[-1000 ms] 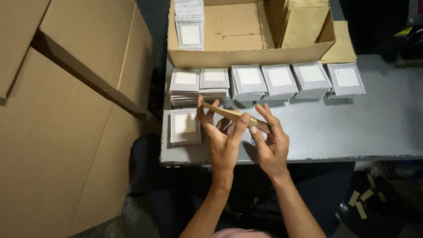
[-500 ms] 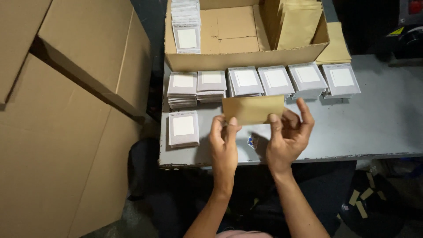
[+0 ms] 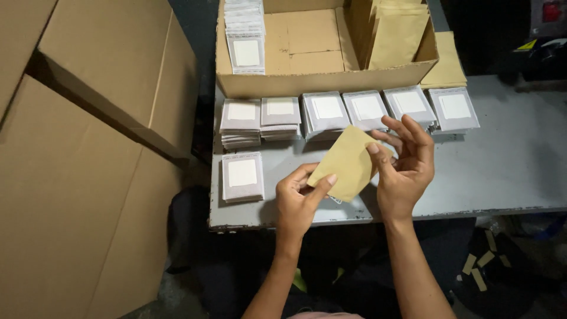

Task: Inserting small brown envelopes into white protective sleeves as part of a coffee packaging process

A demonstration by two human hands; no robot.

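Observation:
A small tan paper envelope (image 3: 348, 162) is held tilted above the grey table (image 3: 508, 171). My left hand (image 3: 298, 201) pinches its lower left corner with thumb and fingers. My right hand (image 3: 404, 168) grips its upper right edge, thumb on top and fingers spread behind. Just beyond the hands runs a row of grey packets with white labels (image 3: 348, 112). A single small stack of the same packets (image 3: 242, 176) lies to the left of my left hand.
An open cardboard box (image 3: 325, 82) stands at the table's back, with a stack of grey packets (image 3: 245, 35) inside on the left and tan envelopes (image 3: 398, 32) on the right. Large cardboard boxes (image 3: 88, 147) fill the left side. Paper scraps (image 3: 481, 263) lie on the floor at right.
The envelope was held flat and level between both hands; it is now turned to a diagonal, and both hands have shifted their grip to opposite corners.

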